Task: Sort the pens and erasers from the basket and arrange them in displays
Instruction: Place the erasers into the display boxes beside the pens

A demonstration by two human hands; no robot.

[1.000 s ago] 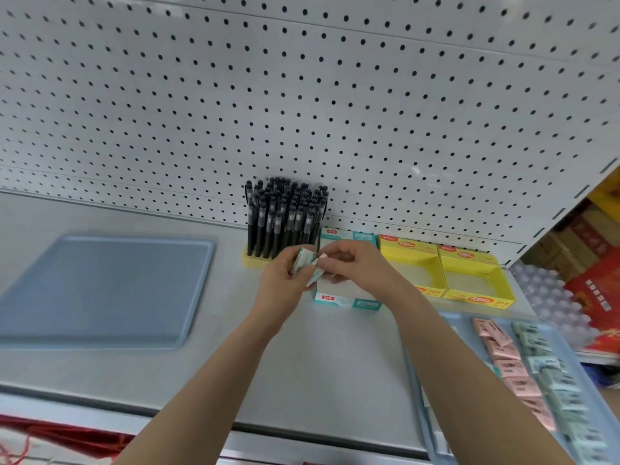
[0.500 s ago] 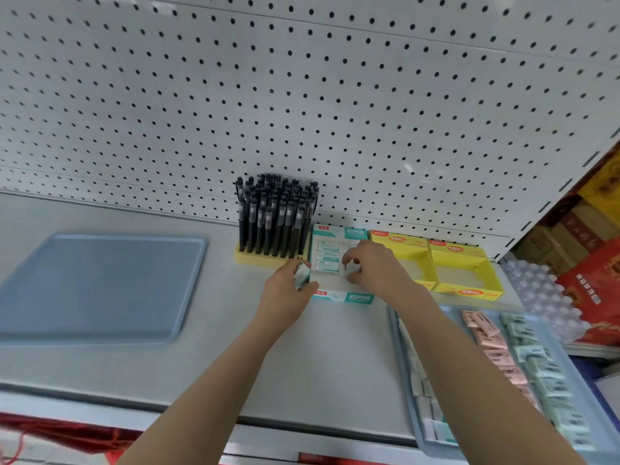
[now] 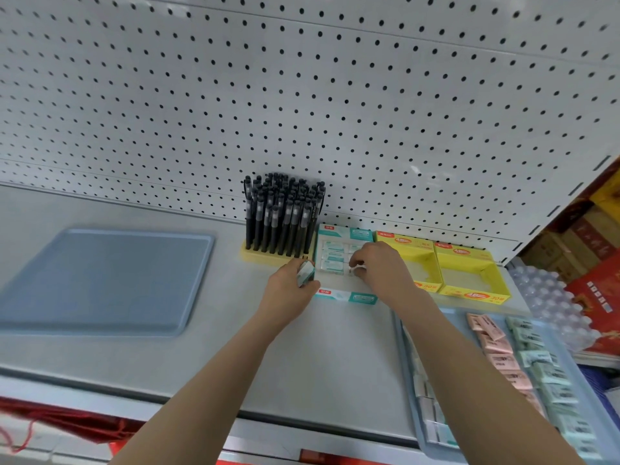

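- Teal-and-white card forms the eraser display box (image 3: 349, 298), which stands on the grey shelf (image 3: 201, 347) against the pegboard (image 3: 335, 95). It touches the yellow pen holder (image 3: 265, 258) on its 9 o'clock side.
- Wrapped erasers (image 3: 332, 253) lie flat in rows in the box's far half, towards 12 o'clock.
- Reaching over the box from 5 o'clock, the right hand (image 3: 379, 270) has its fingers (image 3: 360, 272) curled down, pinching a pale eraser (image 3: 356, 263) at the near edge of those rows. I cannot tell whether it touches the box floor.
- At the box's 9 o'clock edge, the left hand (image 3: 288, 290) has its fingers wrapped round a mint-and-white eraser (image 3: 306, 273). The eraser is held tilted, just beside the pen holder's near right corner.
- Black pens (image 3: 285, 216) stand upright and tightly packed in the pen holder.
- Two yellow display boxes (image 3: 469, 280) sit side by side at 3 o'clock of the eraser box, the nearer one just beside it.
- A blue-grey tray (image 3: 100, 280) lies flat at 9 o'clock, well apart from the pen holder.
- A second tray (image 3: 407, 380) at 4 o'clock of the hands holds a column of pink erasers (image 3: 496, 347). Green erasers (image 3: 543, 374) lie at their 3 o'clock and white erasers (image 3: 426, 397) along its 9 o'clock edge.
- Shrink-wrapped bottles (image 3: 550, 297) and red cartons (image 3: 597, 286) stand past the shelf's 3 o'clock end.
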